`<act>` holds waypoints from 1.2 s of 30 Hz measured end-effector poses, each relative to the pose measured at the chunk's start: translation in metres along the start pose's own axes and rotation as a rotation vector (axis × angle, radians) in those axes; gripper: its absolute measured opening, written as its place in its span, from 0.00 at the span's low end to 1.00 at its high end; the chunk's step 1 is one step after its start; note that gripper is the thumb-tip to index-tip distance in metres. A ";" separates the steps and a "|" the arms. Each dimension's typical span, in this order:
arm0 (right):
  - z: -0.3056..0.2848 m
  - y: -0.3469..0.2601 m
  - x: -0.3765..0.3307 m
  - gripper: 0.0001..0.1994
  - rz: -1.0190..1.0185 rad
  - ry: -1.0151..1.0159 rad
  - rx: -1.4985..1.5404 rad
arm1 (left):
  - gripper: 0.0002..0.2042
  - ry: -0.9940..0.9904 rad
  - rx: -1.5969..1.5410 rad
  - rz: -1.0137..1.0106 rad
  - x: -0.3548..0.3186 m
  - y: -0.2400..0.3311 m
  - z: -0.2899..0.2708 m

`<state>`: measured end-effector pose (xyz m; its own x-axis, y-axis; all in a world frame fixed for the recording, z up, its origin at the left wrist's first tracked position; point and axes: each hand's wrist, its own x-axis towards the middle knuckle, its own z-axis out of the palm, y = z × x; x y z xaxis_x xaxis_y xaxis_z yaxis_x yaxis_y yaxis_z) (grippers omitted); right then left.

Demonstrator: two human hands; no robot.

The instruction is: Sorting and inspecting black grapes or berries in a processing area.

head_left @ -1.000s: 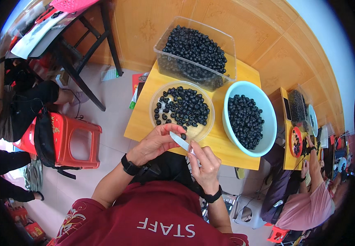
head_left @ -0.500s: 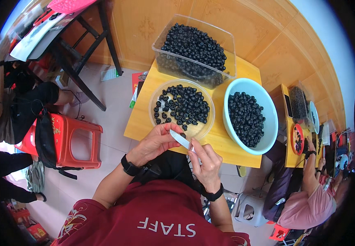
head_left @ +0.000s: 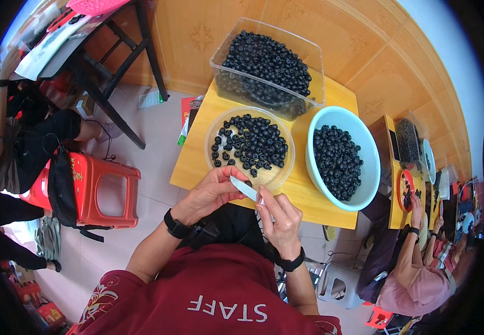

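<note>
My left hand (head_left: pixel 211 192) and my right hand (head_left: pixel 280 219) meet over the front edge of a small yellow table (head_left: pixel 197 162), both pinching a thin white strip (head_left: pixel 243 188) between their fingers. Just beyond them sits a clear round bowl (head_left: pixel 215 131) of small black round pieces. To its right stands a pale blue bowl (head_left: pixel 365 156) full of the same pieces. Behind both is a clear rectangular tub (head_left: pixel 225 53) heaped with them. I wear a dark band on each wrist.
A red plastic stool (head_left: pixel 105 190) with a black bag stands at my left. A dark-framed table (head_left: pixel 108 56) is at the far left. At the right another person (head_left: pixel 415 279) sits at a second yellow table (head_left: pixel 390 167) holding more containers. A wooden wall runs behind.
</note>
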<state>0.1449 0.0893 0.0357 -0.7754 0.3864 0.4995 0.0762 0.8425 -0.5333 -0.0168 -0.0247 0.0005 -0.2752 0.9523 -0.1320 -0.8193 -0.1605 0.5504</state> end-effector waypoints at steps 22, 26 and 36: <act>-0.005 -0.011 0.003 0.18 0.019 -0.002 0.001 | 0.08 0.016 -0.004 0.050 -0.004 0.004 0.002; -0.004 -0.011 0.005 0.19 0.005 0.008 -0.007 | 0.08 0.033 0.029 0.031 -0.005 0.005 0.005; -0.005 -0.009 0.001 0.17 0.030 -0.015 -0.024 | 0.07 0.046 0.006 0.010 -0.005 0.004 0.006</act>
<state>0.1470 0.0840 0.0442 -0.7818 0.4061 0.4731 0.1147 0.8395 -0.5311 -0.0154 -0.0288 0.0081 -0.3064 0.9377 -0.1640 -0.8132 -0.1683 0.5571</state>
